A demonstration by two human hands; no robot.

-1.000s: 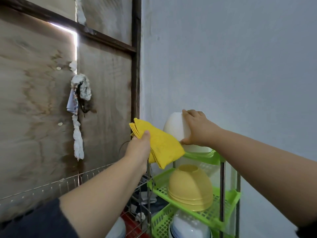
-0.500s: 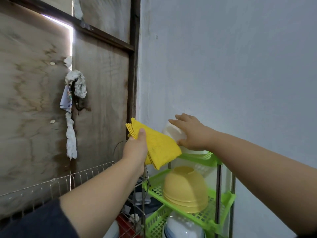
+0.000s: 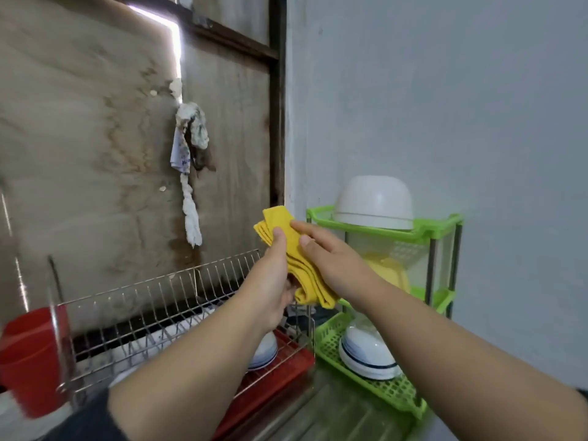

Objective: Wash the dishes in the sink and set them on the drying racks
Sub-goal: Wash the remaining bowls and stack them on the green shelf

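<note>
A white bowl stands upside down on the top shelf of the green plastic rack. My left hand grips a folded yellow cloth in front of the rack. My right hand lies on the cloth's right side, thumb and fingers touching it, apart from the white bowl. On the middle shelf yellow bowls show behind my right wrist. White bowls with a dark line sit upside down on the bottom shelf.
A wire dish rack on a red tray stands left of the green rack, holding a white bowl. A red cup hangs at its left end. Rags hang on the wooden wall. A steel counter lies below.
My right hand has let go of the white bowl, now upside down on the top shelf, and come down to the yellow cloth. The view has dropped lower.
</note>
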